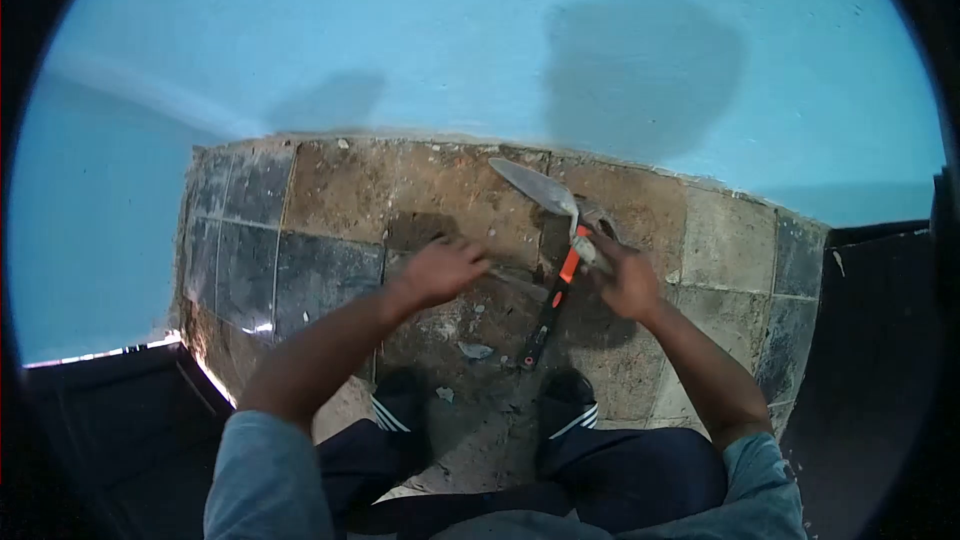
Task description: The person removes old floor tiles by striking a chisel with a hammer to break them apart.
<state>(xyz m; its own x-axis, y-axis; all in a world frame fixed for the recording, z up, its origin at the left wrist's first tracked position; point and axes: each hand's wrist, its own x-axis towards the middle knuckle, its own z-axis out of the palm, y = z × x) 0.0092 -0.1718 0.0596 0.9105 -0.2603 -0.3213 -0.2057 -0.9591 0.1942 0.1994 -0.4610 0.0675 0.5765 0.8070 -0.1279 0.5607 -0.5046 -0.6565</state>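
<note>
Over the floor, my right hand is closed at the pale grip of a pointing trowel, whose grey pointed blade is aimed up and left. Beside my right fingers lies a long black-and-orange tool handle, slanting down toward my feet; its upper end is partly hidden by the trowel and my hand. My left hand, slightly blurred, is held with fingers curled left of that handle. A thin pale streak runs from its fingertips toward the handle, too smeared to name.
Worn tiles, some dark and some brown with mortar residue, cover the floor. Loose chips lie near my sandals. A blue wall rises ahead, and dark panels stand at both sides.
</note>
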